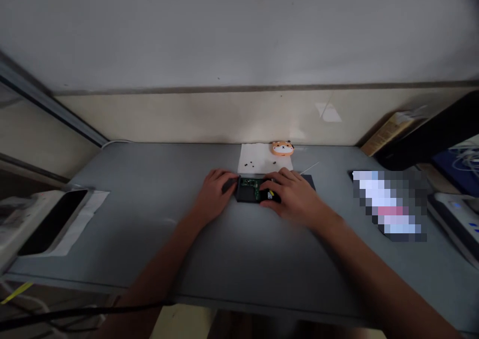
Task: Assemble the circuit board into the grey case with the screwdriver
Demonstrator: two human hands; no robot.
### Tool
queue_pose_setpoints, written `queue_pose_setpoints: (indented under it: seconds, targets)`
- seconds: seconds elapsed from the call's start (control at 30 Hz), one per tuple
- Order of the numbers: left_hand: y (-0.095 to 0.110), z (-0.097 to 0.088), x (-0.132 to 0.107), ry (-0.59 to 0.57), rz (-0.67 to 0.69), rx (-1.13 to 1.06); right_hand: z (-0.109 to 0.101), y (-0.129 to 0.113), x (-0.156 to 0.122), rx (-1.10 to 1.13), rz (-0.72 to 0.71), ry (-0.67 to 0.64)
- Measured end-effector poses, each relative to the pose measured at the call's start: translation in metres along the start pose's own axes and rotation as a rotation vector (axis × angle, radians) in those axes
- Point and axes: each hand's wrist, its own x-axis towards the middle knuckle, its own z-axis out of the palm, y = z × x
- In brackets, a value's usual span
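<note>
Device: a small black opened device (250, 190) with a green circuit board showing lies mid-table, between both hands.
Left hand: the left hand (215, 192) has its fingers curled against the device's left end, holding it.
Right hand: the right hand (294, 194) covers the right end, fingers closed over it.
Behind: a white paper sheet (258, 160) with tiny dark screws (249, 165), and an orange animal-faced toy (282, 148).
Table: grey table (149, 189).

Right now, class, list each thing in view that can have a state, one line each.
Small black device: opened, green circuit board exposed.
Left hand: resting on the device's left end.
Right hand: covering its right end.
White paper sheet: flat, small dark bits on it.
</note>
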Motion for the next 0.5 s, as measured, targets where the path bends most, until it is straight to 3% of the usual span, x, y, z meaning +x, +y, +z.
queue_pose_setpoints:
  seconds: [0.2, 0.5]
  targets:
    - [-0.001, 0.0, 0.0, 0.006, 0.029, -0.004, -0.011, -0.001, 0.002, 0.059, -0.001, -0.069]
    - [0.0, -0.001, -0.001, -0.004, 0.018, -0.02, -0.028, 0.01, -0.003, 0.119, 0.12, -0.116]
